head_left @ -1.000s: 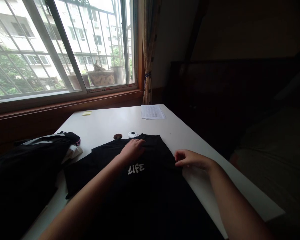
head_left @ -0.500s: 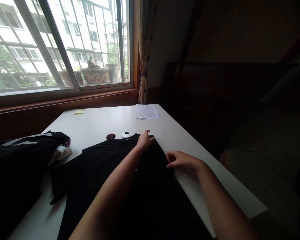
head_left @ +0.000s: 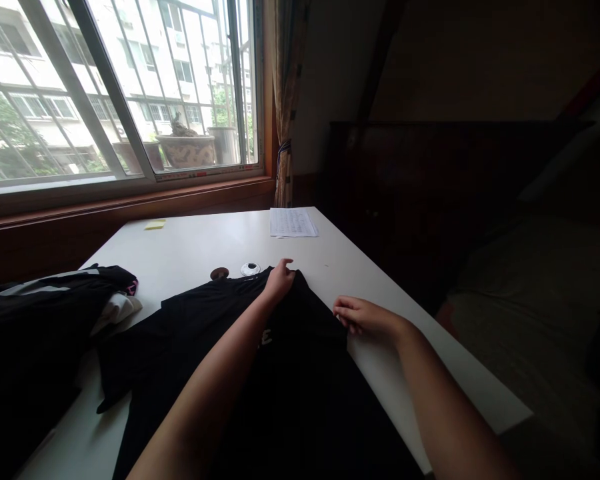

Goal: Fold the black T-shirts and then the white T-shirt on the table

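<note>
Reaching over the black T-shirt, the left grip is at the shoulder beside the collar, one digit stretched forward and the others partly hidden; I cannot tell whether it pinches any cloth. The right grip is loosely curled at the edge of the near sleeve, and I cannot tell whether it has hold of the fabric. The T-shirt lies spread on the white counter, collar toward the window, its pale print partly covered by the left forearm. Just beyond the collar sit a brown disc and a white disc with a dark centre. To the left is a heap of dark clothing; farther off lie yellow notes and printed papers, near the curtain.
</note>
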The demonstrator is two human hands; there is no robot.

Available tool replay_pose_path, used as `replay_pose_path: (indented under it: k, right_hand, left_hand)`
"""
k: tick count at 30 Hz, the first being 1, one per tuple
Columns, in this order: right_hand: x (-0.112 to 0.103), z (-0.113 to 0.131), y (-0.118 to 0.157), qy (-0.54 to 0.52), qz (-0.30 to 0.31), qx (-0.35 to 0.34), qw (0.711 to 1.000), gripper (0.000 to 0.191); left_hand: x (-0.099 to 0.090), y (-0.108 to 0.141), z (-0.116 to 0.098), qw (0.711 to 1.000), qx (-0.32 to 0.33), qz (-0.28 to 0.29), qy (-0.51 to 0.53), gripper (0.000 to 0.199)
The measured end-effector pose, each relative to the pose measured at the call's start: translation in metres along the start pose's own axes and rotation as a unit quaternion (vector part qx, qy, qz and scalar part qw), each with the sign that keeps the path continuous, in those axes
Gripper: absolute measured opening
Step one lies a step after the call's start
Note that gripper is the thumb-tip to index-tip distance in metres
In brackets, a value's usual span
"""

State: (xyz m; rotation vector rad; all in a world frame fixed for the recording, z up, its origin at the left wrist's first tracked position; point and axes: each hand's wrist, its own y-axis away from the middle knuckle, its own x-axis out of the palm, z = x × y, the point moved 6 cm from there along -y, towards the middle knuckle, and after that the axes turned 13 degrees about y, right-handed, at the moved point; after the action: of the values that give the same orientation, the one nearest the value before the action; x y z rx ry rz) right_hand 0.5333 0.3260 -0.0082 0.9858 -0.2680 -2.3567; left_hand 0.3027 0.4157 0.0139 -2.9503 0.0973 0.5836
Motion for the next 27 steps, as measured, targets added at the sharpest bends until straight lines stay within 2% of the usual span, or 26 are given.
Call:
replay_pose_path:
  k: [2, 5, 8, 10, 12, 14, 16, 18, 23, 27]
  right_hand:
    - [-0.008, -0.008, 0.004, 0.011, -0.015, 0.015, 1.0, 0.028]
    - [-0.013, -0.011, 0.015, 0.04, -0.014, 0.012, 0.999, 0.04]
    - [-0.008, -0.001, 0.027, 0.059, -0.008, -0.011, 0.998, 0.05]
    - [-0.002, 0.007, 0.033, 0.079, -0.029, -0.02, 0.996, 0.049]
    - [0.004, 0.011, 0.037, 0.103, -0.063, -0.025, 0.992, 0.042]
    - [0.009, 0.011, 0.038, 0.134, -0.109, -0.029, 0.985, 0.031]
    - [0.013, 0.009, 0.039, 0.171, -0.159, -0.032, 0.972, 0.024]
    - [0.016, 0.007, 0.04, 0.212, -0.204, -0.034, 0.955, 0.021]
    - [0.017, 0.024, 0.052, 0.308, -0.319, -0.068, 0.893, 0.02]
    - [0.02, 0.047, 0.065, 0.33, -0.369, -0.159, 0.854, 0.009]
  left_hand:
    - [-0.001, -0.001, 0.003, 1.0, -0.012, 0.009, 0.003, 0.044]
    - [-0.002, -0.001, 0.006, 0.999, -0.025, 0.019, 0.005, 0.045]
    - [-0.002, 0.001, 0.006, 0.999, -0.036, 0.031, 0.003, 0.045]
    - [-0.002, 0.003, 0.004, 0.998, -0.044, 0.051, 0.001, 0.046]
    - [-0.002, 0.007, 0.0, 0.995, -0.049, 0.083, 0.0, 0.057]
    - [-0.003, 0.01, -0.004, 0.991, -0.051, 0.12, -0.001, 0.077]
    - [-0.004, 0.015, -0.008, 0.987, -0.053, 0.153, -0.002, 0.094]
    - [-0.006, 0.018, -0.01, 0.983, -0.06, 0.176, 0.001, 0.099]
    - [-0.017, 0.02, -0.009, 0.973, -0.083, 0.218, 0.007, 0.089]
    - [-0.028, 0.02, -0.002, 0.965, -0.089, 0.242, -0.035, 0.083]
